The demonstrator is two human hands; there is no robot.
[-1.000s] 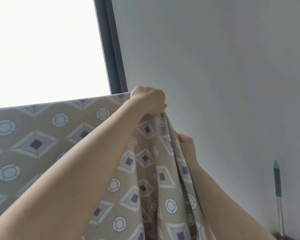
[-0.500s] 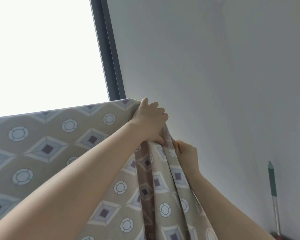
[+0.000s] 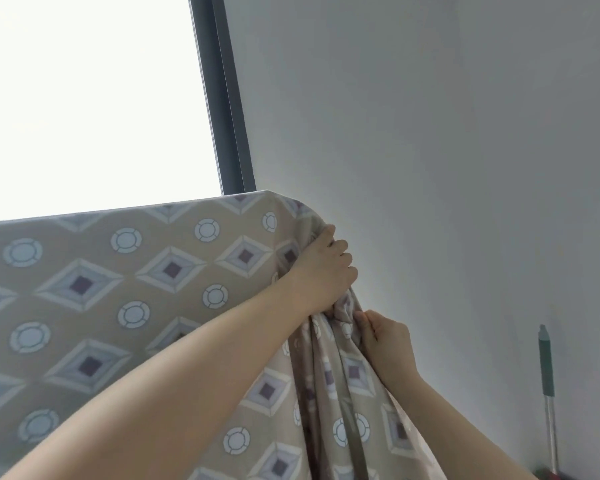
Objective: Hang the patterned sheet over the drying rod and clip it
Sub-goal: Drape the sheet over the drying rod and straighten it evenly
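Nearest the camera: two bare forearms reach up from the bottom edge. Left hand (image 3: 323, 271) is the higher one, grip closed on a bunched fold of the patterned sheet (image 3: 125, 306), knuckles facing the wall, just below the sheet's top right corner. Right hand (image 3: 387, 336) sits lower & to the right, just beside the left, fingers (image 3: 364, 320) pinching gathered fabric; grip closed on the sheet too. Below both hands the cloth hangs in vertical pleats.

Sheet: beige w/ grey-white diamonds & ring motifs, spread flat across the left half, top edge running straight and slightly up toward the right, draped over something beneath it. Rod itself is hidden under the cloth, can't make it out.

Further back: dark window frame (image 3: 222, 109) w/ blown-out bright window (image 3: 84, 91) to its left. Plain grey wall (image 3: 430, 133) on the right. Low right, against the wall: upright pole w/ green handle (image 3: 546, 365), metal shaft below.
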